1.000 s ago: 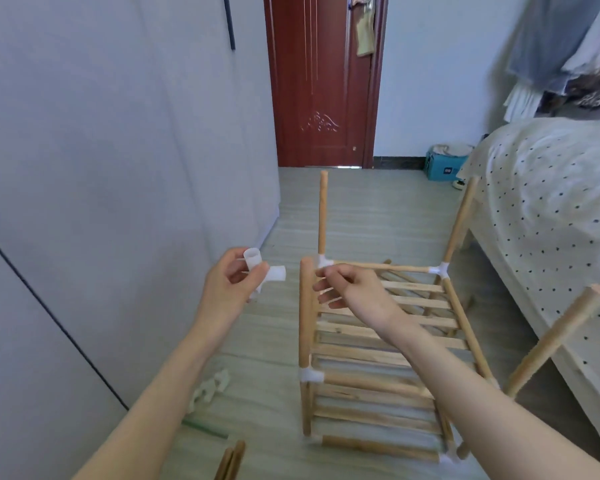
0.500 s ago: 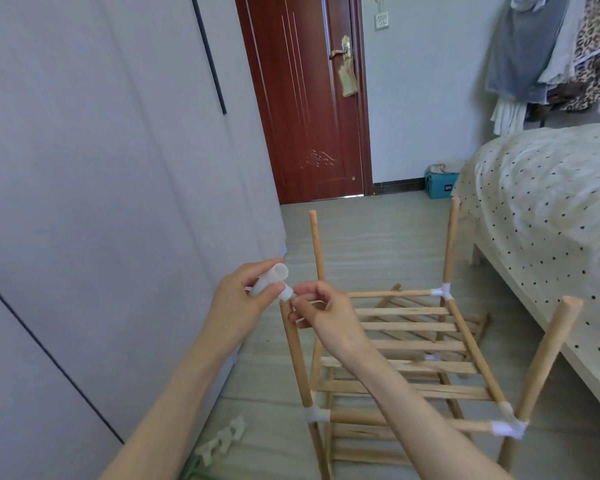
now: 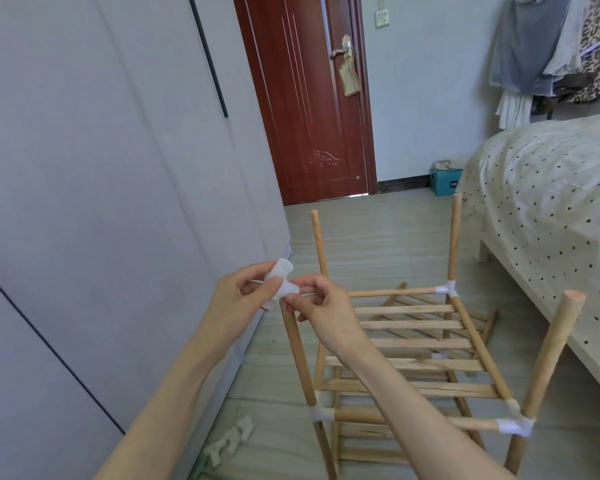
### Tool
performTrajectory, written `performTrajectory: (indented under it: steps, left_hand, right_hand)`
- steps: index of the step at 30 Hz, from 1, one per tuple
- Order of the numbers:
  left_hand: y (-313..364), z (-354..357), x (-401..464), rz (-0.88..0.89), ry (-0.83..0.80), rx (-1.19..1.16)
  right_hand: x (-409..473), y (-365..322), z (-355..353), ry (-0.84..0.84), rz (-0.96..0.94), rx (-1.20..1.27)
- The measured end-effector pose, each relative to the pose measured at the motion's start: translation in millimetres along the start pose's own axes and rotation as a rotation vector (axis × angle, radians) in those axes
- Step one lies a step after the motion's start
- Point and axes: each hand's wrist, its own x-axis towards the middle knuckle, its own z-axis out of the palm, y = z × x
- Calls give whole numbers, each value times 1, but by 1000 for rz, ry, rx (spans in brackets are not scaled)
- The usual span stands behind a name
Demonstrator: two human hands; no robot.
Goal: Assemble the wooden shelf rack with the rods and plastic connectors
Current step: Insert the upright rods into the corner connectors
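Observation:
A half-built wooden shelf rack (image 3: 416, 341) stands on the floor before me, with slatted shelves and four upright rods joined by white plastic connectors. My left hand (image 3: 239, 299) pinches a white plastic connector (image 3: 281, 278) at the top of the near left rod (image 3: 297, 358). My right hand (image 3: 323, 313) pinches the same connector's lower end from the right, right over the rod's tip. The rod's top is hidden behind my fingers. The near right rod (image 3: 548, 358), the far left rod (image 3: 318, 242) and the far right rod (image 3: 453, 233) have bare tops.
Several spare white connectors (image 3: 227, 441) lie on the floor by the grey wardrobe (image 3: 101, 202) at left. A bed with a dotted cover (image 3: 551, 188) borders the rack on the right. A red door (image 3: 312, 98) and a blue box (image 3: 444, 181) stand beyond.
My left hand has brought the connector from the left to the near left rod's top. My right hand has risen to pinch it. The camera has tilted up.

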Motion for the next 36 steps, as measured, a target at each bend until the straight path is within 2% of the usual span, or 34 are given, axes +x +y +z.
performTrajectory:
  steps: [4,11,17,24,30,34,36]
  left_hand:
    - [1,-4,2,21,11,55]
    - [0,-2,2,49,-53,72]
    - [-4,7,8,22,-3,102]
    - [-12,13,14,-40,54,62]
    - [-18,18,15,-89,96,-16]
    - [-30,26,6,-131,78,-39]
    - [-33,32,2,-144,114,-111]
  right_hand:
    - [2,-3,-1,-31,25,101]
    - [1,-3,1,-52,-1,-68]
    - [-2,-2,0,-118,-2,-76]
    - [2,2,-1,-74,62,52]
    - [4,5,0,-70,124,56]
    - [6,8,-3,33,136,22]
    - [8,4,-7,76,130,83]
